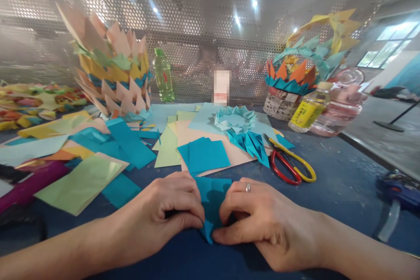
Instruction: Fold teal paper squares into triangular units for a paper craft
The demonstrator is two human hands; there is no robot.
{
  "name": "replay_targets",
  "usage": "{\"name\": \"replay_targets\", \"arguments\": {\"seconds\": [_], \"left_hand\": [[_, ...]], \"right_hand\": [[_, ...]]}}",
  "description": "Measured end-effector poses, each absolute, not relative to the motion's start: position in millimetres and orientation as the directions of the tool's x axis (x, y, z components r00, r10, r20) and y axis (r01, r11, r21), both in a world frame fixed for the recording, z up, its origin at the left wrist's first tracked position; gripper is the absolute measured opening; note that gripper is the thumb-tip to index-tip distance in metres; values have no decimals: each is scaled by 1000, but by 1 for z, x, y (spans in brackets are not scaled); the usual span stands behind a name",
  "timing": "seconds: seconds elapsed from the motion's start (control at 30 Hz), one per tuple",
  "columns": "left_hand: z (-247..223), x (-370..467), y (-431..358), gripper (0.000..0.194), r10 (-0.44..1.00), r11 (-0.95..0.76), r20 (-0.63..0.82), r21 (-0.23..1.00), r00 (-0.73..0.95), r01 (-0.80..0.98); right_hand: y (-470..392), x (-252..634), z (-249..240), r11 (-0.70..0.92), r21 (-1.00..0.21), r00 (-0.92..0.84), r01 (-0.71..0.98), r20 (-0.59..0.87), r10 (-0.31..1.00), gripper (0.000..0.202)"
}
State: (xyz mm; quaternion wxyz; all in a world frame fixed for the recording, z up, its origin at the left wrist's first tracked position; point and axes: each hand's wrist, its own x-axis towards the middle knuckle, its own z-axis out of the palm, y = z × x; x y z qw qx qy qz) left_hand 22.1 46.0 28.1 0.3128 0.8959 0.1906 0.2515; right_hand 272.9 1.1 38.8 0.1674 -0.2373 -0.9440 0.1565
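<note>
A blue piece of paper (213,197) lies at the near middle of the dark blue table, its lower end folded to a point. My left hand (173,214) has its fingers curled in and pinches the paper's left edge near that point. On the right edge, my right hand (259,218), with a ring on one finger, presses thumb and bent fingers on the same paper. Just beyond are a stack of blue paper squares (208,155), folded blue pieces (251,144) and a light blue ring of folded paper (235,118).
Red-and-yellow scissors (292,162) lie to the right, a blue glue gun (402,192) farther right. Loose paper and a purple tool (36,183) are at left. Bottles (164,76), a tall paper stack (114,70) and a basket (282,103) stand behind.
</note>
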Motion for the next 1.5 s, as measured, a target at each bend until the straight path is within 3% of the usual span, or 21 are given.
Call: {"name": "replay_targets", "arguments": {"seconds": [0.73,1.03,1.13,1.5], "left_hand": [[26,38,37,16,536,-776,343,560,771,290],[24,37,33,15,635,-716,285,567,718,408],[26,36,31,14,585,-783,355,482,729,393],[29,38,8,47,315,-923,570,-1,759,384]], "right_hand": [[-1,272,39,860,-360,-849,361,255,463,37],[1,272,30,886,-344,-822,311,371,432,37],[1,273,29,885,-350,-814,308,384,436,37],[-1,272,29,885,-320,-786,338,421,452,32]]}}
